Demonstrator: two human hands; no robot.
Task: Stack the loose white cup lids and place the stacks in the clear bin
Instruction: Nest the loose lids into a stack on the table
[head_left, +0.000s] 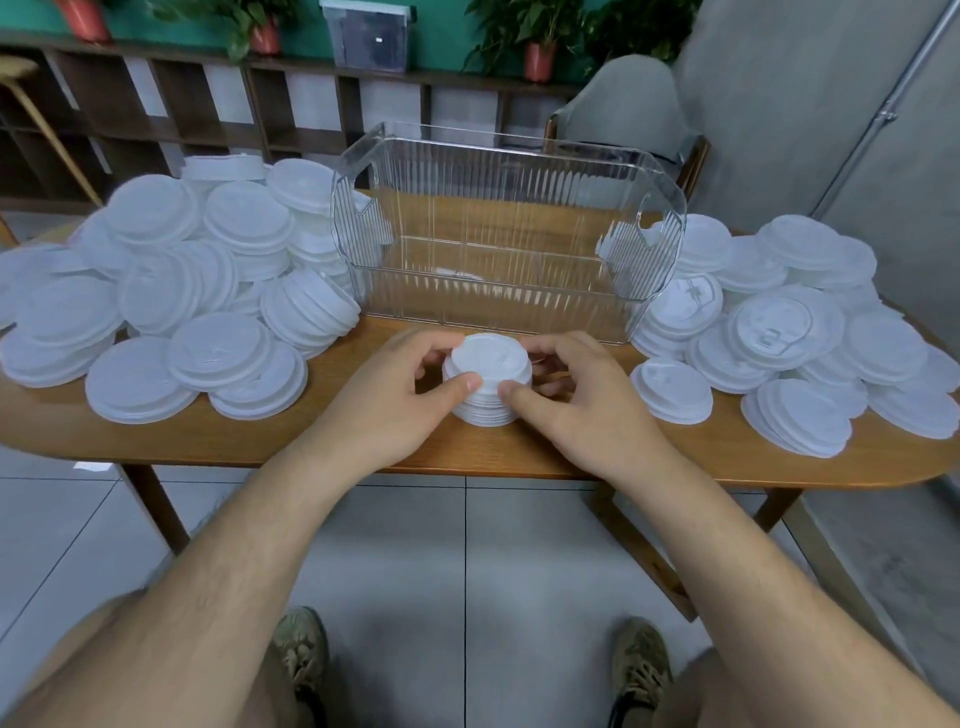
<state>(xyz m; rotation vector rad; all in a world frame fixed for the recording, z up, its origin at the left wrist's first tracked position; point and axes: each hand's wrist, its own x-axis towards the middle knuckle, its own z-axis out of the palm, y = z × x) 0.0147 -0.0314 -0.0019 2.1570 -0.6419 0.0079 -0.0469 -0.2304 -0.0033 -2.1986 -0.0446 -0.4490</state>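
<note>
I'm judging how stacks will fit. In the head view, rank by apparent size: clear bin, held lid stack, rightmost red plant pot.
1. clear bin
2. lid stack
3. red plant pot, which is far back, so its true size is unsure

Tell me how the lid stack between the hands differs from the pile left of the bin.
The stack stands upright, lids nested; the left pile sprawls, lids tilted and overlapping. The left hand and right hand grip the stack; nothing touches the left pile. The stack holds few lids; the left pile holds many. Both are white lids on the wooden table, outside the clear bin.
</note>
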